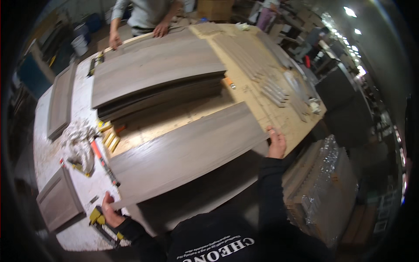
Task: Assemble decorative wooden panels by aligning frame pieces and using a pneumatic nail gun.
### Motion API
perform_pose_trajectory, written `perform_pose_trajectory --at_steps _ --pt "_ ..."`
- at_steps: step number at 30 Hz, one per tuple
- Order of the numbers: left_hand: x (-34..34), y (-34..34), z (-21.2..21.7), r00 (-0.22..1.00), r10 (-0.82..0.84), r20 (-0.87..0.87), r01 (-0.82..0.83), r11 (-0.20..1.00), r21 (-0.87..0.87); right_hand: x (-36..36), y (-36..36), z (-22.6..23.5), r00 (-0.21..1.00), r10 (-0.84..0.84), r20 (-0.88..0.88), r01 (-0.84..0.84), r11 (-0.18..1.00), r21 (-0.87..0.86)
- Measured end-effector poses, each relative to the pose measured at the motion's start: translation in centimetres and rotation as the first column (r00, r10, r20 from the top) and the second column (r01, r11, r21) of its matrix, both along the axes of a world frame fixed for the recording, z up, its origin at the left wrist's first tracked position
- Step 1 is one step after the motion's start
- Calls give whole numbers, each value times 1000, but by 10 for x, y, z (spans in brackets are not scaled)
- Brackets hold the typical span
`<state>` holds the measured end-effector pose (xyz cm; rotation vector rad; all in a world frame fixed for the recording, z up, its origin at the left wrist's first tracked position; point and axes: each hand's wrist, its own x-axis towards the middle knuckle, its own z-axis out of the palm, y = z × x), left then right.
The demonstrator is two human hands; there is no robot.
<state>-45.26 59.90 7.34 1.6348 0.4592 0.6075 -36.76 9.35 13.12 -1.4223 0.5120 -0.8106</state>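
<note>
A long grey-brown wooden panel (187,153) lies slantwise across the near side of the table, between my hands. My left hand (112,212) grips its near left corner, thumb on top. At the opposite end, my right hand (276,143) is closed round the right edge. Below the panel, closer to my body, another grey-brown board (235,185) shows partly in shadow. Just under my left hand lies a yellow and black nail gun (104,227). A hammer with a red and black handle (104,160) rests beside the panel's left end.
Beyond stands a stack of large panels (159,65); a co-worker's hands (160,29) are at its far edge. Wood strips (244,56) lie far right. Framed doors (61,201) and a white rag (78,137) are left. A plastic-wrapped board stack (323,187) stands right.
</note>
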Motion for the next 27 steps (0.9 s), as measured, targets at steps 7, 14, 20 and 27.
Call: perform_pose_trajectory --at_steps 7,14,20,27 --pt "1 18 6 995 21 93 -12 996 -91 -2 12 2 993 -86 80 87 996 -15" --pt "14 55 -47 999 52 -6 -50 990 134 -7 39 11 994 34 108 -23 994 -107" --pt "-9 22 16 993 -13 118 64 899 -434 -19 1 10 987 58 -153 -41 993 115" --pt "-8 53 -17 846 -515 141 498 667 -554 -37 -74 -15 491 670 -556 -316 733 603"
